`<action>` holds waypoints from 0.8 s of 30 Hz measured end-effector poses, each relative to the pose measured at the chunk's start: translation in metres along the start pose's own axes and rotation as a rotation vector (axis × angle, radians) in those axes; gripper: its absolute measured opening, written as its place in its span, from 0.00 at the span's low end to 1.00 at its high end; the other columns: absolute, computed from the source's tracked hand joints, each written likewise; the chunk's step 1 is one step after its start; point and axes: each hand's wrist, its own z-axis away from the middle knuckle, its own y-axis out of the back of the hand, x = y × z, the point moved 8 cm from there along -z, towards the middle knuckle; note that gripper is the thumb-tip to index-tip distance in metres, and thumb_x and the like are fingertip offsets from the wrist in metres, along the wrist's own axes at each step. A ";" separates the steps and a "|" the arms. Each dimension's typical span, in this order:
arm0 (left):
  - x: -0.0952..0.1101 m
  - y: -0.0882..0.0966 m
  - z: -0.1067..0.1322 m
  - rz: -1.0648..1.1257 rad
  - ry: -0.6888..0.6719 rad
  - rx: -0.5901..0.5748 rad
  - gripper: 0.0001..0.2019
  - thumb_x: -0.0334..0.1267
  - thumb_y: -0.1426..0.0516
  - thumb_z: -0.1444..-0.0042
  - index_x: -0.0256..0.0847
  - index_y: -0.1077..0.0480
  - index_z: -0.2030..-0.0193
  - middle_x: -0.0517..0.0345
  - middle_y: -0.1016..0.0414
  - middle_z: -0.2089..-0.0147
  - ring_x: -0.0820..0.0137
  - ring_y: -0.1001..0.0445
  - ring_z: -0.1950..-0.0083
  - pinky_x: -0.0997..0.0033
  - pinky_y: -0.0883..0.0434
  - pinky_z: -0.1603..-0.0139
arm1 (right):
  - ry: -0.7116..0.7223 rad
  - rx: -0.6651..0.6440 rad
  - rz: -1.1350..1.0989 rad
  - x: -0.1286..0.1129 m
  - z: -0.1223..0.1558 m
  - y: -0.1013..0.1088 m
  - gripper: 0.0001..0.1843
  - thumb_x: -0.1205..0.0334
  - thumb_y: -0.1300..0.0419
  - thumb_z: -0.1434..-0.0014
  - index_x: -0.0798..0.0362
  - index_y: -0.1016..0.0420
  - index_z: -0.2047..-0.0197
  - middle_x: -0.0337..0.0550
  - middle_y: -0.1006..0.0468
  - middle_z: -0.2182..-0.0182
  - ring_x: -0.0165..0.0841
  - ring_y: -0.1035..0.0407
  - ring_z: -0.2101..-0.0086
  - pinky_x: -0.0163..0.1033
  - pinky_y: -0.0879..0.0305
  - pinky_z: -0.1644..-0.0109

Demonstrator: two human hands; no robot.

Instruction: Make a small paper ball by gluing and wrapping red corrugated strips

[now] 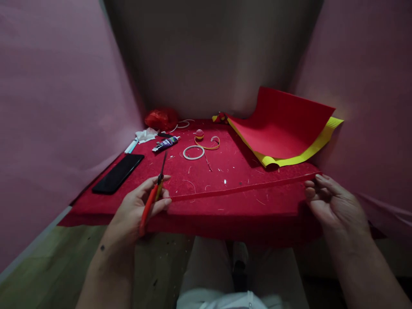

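My left hand (141,206) is closed around orange-handled scissors (153,195), blades pointing up and away, and it also pinches the left end of a long thin red strip (241,188). The strip stretches across the front of the red-covered table (225,214) to my right hand (331,201), whose fingers pinch its right end. The strip hangs taut just above the cloth between the two hands.
A black phone (118,173) lies at the left. Further back are a glue tube (165,143), a white ring (193,152), small yellow-red coils (207,140), white tissue (145,135) and a red bag (161,118). Red and yellow corrugated sheets (283,128) curl up at the right.
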 end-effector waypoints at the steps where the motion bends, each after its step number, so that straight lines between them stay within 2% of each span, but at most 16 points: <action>1: -0.001 0.000 0.000 0.007 0.002 -0.002 0.26 0.39 0.34 0.55 0.44 0.33 0.49 0.64 0.32 0.69 0.76 0.31 0.70 0.79 0.34 0.69 | -0.004 0.011 0.009 0.001 0.000 0.000 0.10 0.81 0.43 0.53 0.57 0.30 0.75 0.34 0.30 0.79 0.23 0.31 0.82 0.24 0.33 0.82; 5: -0.005 -0.001 0.000 0.103 -0.025 -0.031 0.23 0.37 0.36 0.51 0.43 0.34 0.48 0.65 0.33 0.71 0.77 0.32 0.72 0.79 0.35 0.69 | -0.019 0.029 0.033 0.005 -0.003 0.003 0.10 0.81 0.43 0.53 0.57 0.30 0.78 0.35 0.31 0.79 0.23 0.31 0.81 0.23 0.32 0.81; 10: -0.005 -0.001 0.000 0.219 -0.059 -0.039 0.24 0.35 0.35 0.52 0.42 0.35 0.48 0.64 0.30 0.68 0.77 0.30 0.72 0.79 0.32 0.70 | -0.032 0.041 0.053 0.008 -0.007 0.008 0.13 0.83 0.45 0.52 0.58 0.29 0.78 0.37 0.29 0.79 0.23 0.31 0.80 0.22 0.30 0.79; 19: 0.003 -0.001 0.003 0.282 -0.005 0.029 0.26 0.35 0.34 0.56 0.40 0.34 0.49 0.62 0.29 0.67 0.74 0.26 0.72 0.77 0.29 0.72 | -0.035 0.039 0.052 0.009 -0.008 0.013 0.14 0.84 0.46 0.52 0.59 0.28 0.80 0.39 0.28 0.80 0.25 0.30 0.81 0.23 0.28 0.79; 24: 0.002 -0.001 0.005 0.299 -0.002 0.052 0.28 0.35 0.33 0.59 0.40 0.34 0.49 0.62 0.28 0.67 0.72 0.25 0.71 0.75 0.28 0.70 | -0.040 0.061 0.041 0.009 -0.012 0.020 0.13 0.85 0.45 0.54 0.60 0.28 0.80 0.42 0.27 0.78 0.25 0.29 0.81 0.23 0.28 0.76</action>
